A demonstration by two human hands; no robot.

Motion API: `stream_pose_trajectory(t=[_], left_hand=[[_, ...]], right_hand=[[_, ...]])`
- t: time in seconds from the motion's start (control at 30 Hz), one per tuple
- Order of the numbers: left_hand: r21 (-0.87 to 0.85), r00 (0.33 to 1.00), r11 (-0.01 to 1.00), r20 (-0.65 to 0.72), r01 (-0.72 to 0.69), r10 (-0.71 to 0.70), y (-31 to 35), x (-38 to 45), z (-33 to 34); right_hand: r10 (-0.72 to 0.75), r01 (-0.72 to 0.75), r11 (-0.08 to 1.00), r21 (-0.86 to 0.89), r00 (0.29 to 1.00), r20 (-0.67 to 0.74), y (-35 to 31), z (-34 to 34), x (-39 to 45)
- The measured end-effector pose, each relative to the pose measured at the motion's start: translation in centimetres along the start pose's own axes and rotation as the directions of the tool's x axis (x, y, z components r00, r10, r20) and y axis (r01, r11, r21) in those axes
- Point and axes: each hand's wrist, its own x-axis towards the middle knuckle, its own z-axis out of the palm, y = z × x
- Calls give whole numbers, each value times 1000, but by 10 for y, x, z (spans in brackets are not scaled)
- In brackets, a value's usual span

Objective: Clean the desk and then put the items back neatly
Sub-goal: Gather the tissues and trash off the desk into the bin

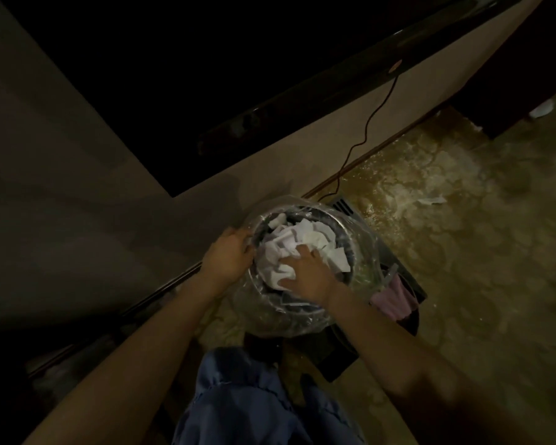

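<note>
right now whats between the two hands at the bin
In the head view, crumpled white paper and the bin's plastic-lined rim lie between them. The left hand grips that rim; the right hand presses down on the paper.

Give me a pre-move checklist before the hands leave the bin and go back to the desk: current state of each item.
1. Left hand holds the bin by the rim and liner: ok.
2. Right hand presses the white paper down: ok.
3. Paper below the rim: not ok, it is heaped level with the top.
4. Clear liner folded over the rim all round: cannot tell, the near side is hidden by the hands.
5. Floor free of scraps: not ok, a paper scrap lies to the right of the bin.
6. Cable clear of the bin: cannot tell, it runs down behind it.
</note>
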Motion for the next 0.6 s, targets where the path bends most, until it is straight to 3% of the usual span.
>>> stream_pose_trajectory(t=[0.17,0.37,0.6], left_hand=[[12,1000,1000,26,0,0,13,-14,1],[46,999,999,-32,-17,18,44,-56,-16],[27,977,996,-196,88,-81,55,-160,-22]], right_hand=[[42,-34,986,164,998,-43,4,-16,-22],[45,-24,983,184,993,-113,13,-52,-69],[-102,105,994,6,981,-164,-2,-61,-141]])
